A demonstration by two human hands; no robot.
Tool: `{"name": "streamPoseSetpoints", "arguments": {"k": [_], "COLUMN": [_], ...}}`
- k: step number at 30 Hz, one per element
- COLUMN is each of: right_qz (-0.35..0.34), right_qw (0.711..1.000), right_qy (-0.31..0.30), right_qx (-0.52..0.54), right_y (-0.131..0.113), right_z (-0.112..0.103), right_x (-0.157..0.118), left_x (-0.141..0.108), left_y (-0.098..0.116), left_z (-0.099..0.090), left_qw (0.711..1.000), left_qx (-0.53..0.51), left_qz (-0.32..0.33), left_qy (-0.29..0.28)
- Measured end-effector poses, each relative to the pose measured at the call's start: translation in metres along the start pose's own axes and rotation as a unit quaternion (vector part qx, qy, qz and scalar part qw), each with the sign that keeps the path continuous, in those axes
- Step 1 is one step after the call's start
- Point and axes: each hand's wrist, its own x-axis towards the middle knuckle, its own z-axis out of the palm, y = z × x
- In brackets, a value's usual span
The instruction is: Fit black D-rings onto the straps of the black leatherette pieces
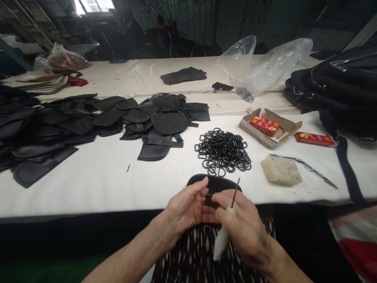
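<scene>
At the table's front edge, my left hand (185, 206) is closed around a black leather-like piece (219, 182) with a curved, stitched rim. My right hand (246, 226) grips an awl (220, 243) by its pale handle, the thin dark spike pointing up and away from the piece. Fingertips of the same hand reach to the piece's face, where a thin light line shows; whether they pinch anything there I cannot make out. Just beyond lies a heap of black D-rings (225, 151). The lower part of the piece is hidden by my hands.
Stacked black leather-like pieces (156, 122) spread over the left and middle. On the right are a cardboard tray (284, 129) with a red box and small bottle, a yellowish block (281, 171), tweezers (319, 175) and a black bag (347, 86). Plastic bags (273, 65) lie behind.
</scene>
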Motion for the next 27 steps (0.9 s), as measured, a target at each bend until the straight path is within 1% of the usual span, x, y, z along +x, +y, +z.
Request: {"name": "streamPoseSetpoints", "arguments": {"k": [1, 3, 5, 6, 8, 9, 10, 11, 12, 14, 15, 17, 19, 22, 27], "right_qz": [-0.049, -0.107, -0.127, -0.127, -0.102, -0.070, -0.020, 0.044, 0.118, 0.271, 0.335, 0.426, 0.475, 0.508, 0.520], "right_qw": [0.998, 0.990, 0.985, 0.984, 0.990, 0.995, 0.999, 0.997, 0.987, 0.945, 0.923, 0.888, 0.868, 0.850, 0.842], "right_qy": [-0.008, -0.030, -0.059, -0.068, -0.063, -0.056, -0.043, -0.024, -0.002, 0.040, 0.052, 0.047, 0.031, 0.019, 0.022], "right_qx": [-0.034, -0.083, -0.105, -0.105, -0.074, -0.040, 0.004, 0.056, 0.107, 0.177, 0.184, 0.165, 0.143, 0.139, 0.141], "right_y": [-0.004, -0.008, -0.009, -0.008, -0.008, -0.008, -0.008, -0.009, -0.011, -0.015, -0.016, -0.019, -0.020, -0.021, -0.022], "right_z": [0.001, 0.004, 0.006, 0.007, 0.009, 0.009, 0.010, 0.010, 0.010, 0.011, 0.012, 0.012, 0.013, 0.015, 0.018], "right_x": [-0.002, -0.008, -0.013, -0.016, -0.020, -0.022, -0.023, -0.024, -0.024, -0.023, -0.022, -0.020, -0.018, -0.019, -0.022], "left_x": [0.001, 0.002, 0.003, 0.003, 0.003, 0.003, 0.002, 0.002, 0.001, 0.001, 0.001, 0.002, 0.003, 0.004, 0.006], "left_y": [-0.001, -0.006, -0.011, -0.014, -0.019, -0.021, -0.024, -0.026, -0.029, -0.034, -0.037, -0.043, -0.047, -0.054, -0.063], "left_z": [0.002, 0.006, 0.009, 0.010, 0.011, 0.010, 0.009, 0.009, 0.008, 0.008, 0.007, 0.007, 0.007, 0.005, 0.003], "left_qw": [1.000, 0.995, 0.988, 0.986, 0.983, 0.980, 0.976, 0.972, 0.967, 0.960, 0.957, 0.954, 0.954, 0.953, 0.940], "left_qx": [-0.004, 0.007, 0.024, 0.031, 0.042, 0.048, 0.057, 0.069, 0.082, 0.103, 0.110, 0.118, 0.124, 0.126, 0.088], "left_qz": [0.010, 0.029, 0.051, 0.069, 0.114, 0.141, 0.168, 0.190, 0.208, 0.238, 0.251, 0.266, 0.264, 0.262, 0.279], "left_qy": [0.029, 0.095, 0.143, 0.150, 0.140, 0.132, 0.125, 0.121, 0.118, 0.107, 0.096, 0.077, 0.068, 0.083, 0.173]}}
